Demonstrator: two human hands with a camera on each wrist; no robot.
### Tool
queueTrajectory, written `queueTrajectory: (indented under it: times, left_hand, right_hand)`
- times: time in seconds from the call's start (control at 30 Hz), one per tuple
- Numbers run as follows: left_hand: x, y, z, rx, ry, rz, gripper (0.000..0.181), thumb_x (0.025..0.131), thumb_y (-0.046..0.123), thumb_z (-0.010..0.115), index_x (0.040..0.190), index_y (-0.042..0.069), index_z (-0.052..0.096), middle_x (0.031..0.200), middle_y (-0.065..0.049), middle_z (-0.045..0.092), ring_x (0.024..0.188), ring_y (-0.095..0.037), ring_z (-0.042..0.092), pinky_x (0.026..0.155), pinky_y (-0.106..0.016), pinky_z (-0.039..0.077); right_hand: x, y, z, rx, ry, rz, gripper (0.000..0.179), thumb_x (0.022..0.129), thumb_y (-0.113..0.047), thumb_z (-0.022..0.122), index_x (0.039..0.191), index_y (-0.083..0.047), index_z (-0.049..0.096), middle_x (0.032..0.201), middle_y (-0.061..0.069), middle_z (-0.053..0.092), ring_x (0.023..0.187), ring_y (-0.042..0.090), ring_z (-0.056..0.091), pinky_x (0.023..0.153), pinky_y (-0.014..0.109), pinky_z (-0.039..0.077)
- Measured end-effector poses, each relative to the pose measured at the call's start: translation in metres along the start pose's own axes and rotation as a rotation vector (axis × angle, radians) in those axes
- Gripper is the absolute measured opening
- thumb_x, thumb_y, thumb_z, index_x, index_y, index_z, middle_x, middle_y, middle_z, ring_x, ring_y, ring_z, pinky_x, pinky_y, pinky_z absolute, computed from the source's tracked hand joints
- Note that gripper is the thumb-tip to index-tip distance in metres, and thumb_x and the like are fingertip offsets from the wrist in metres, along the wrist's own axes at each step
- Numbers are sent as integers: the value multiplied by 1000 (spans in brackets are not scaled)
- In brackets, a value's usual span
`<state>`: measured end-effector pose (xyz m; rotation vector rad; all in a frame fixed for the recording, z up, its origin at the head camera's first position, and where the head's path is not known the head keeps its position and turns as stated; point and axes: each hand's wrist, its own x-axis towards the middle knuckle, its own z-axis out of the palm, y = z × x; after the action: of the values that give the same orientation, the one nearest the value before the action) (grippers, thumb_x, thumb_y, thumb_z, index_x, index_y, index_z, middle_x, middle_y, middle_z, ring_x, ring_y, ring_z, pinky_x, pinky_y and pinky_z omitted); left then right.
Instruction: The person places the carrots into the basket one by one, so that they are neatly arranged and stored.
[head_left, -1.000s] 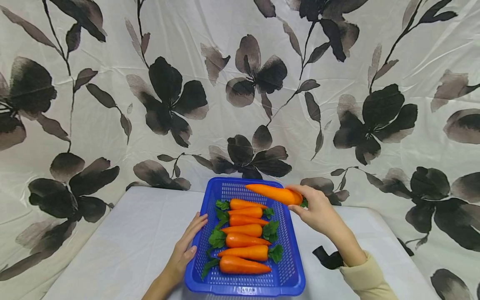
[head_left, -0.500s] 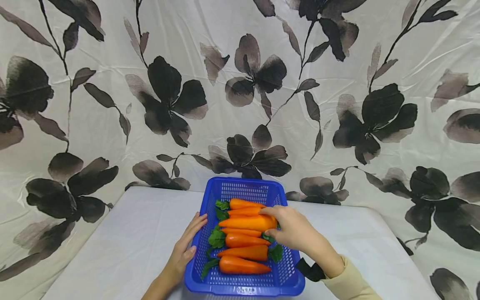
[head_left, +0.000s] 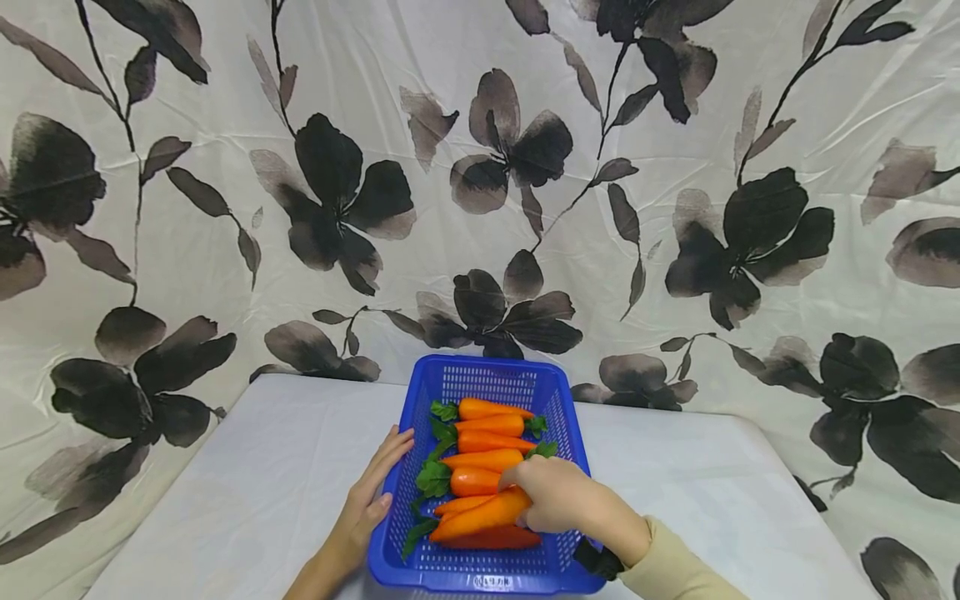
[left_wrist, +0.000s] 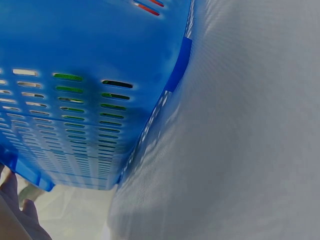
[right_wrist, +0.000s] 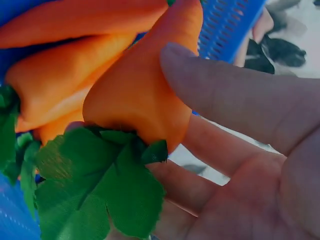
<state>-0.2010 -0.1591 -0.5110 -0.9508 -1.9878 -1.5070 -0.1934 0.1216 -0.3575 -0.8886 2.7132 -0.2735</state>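
Observation:
A blue perforated plastic basket (head_left: 567, 450) holds several orange carrots (head_left: 491, 427) with green leaves, laid crosswise in a row. My right hand (head_left: 558, 496) grips one more carrot (head_left: 480, 517) by its thick end, over the nearest ones, its tip pointing left. In the right wrist view, the thumb presses this carrot (right_wrist: 145, 95) from one side with fingers behind it, and its leaves (right_wrist: 107, 185) hang below. At the basket's left rim, my left hand (head_left: 366, 492) rests with fairly straight fingers; in the left wrist view, only part of that hand (left_wrist: 20, 215) shows beside the basket wall (left_wrist: 85, 45).
The basket stands on a table with a white cover (head_left: 247, 500). A floral cloth (head_left: 480, 233) hangs behind the table. At the right wrist, a black strap (head_left: 597, 560) hangs over the basket's near right corner.
My right hand has brought its carrot from above the basket's far right edge down and toward me, to the nearest carrots. The left hand stays on the rim.

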Motion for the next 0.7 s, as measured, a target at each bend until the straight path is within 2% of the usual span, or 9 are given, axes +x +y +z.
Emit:
queueTrajectory:
  times: [0.03, 0.23, 0.43, 0.53, 0.67, 0.7]
  left_hand:
    - [0, 0, 0, 0, 0, -2, 57, 92, 7, 36, 147, -4, 41, 155, -24, 34, 149, -39, 13, 118, -23, 10]
    - [0, 0, 0, -3, 1, -1, 56, 92, 7, 36, 146, -6, 41, 154, -25, 34, 149, -40, 13, 119, -23, 10]
    - [1, 0, 1, -1, -1, -11, 56, 92, 8, 36, 145, -7, 41, 155, -24, 34, 149, -40, 13, 118, -22, 10]
    - [1, 1, 0, 3, -1, -16, 56, 92, 8, 36, 146, -7, 41, 155, -23, 34, 149, -39, 13, 118, -22, 10]
    - [1, 0, 0, 0, 0, -8, 56, 92, 7, 37, 146, -6, 41, 155, -24, 34, 149, -41, 13, 118, -22, 10]
    - [1, -1, 1, -2, -1, -3, 56, 92, 7, 37, 146, -6, 41, 155, -24, 34, 149, -41, 13, 118, -23, 10]
  right_hand:
    - [1, -1, 2, -8, -15, 8, 35, 78, -13, 80, 112, -13, 73, 101, -1, 70, 89, 16, 61, 85, 41, 54]
    - [7, -7, 9, -26, -104, 82, 34, 78, -17, 81, 111, -18, 75, 97, -3, 69, 81, 14, 59, 84, 40, 55]
    - [13, -8, 13, -106, -190, 59, 27, 79, -16, 79, 105, -18, 74, 92, -6, 66, 84, 11, 60, 83, 36, 54]
    - [16, -8, 15, -133, -223, 81, 25, 81, -20, 79, 105, -19, 74, 91, -7, 65, 81, 11, 59, 82, 34, 54]
    - [19, -11, 20, -145, -262, 188, 29, 82, -29, 80, 109, -21, 74, 89, -6, 66, 80, 14, 58, 86, 35, 54]
    - [19, -11, 21, -149, -271, 198, 27, 81, -27, 80, 107, -20, 74, 89, -7, 66, 80, 14, 58, 87, 35, 54]
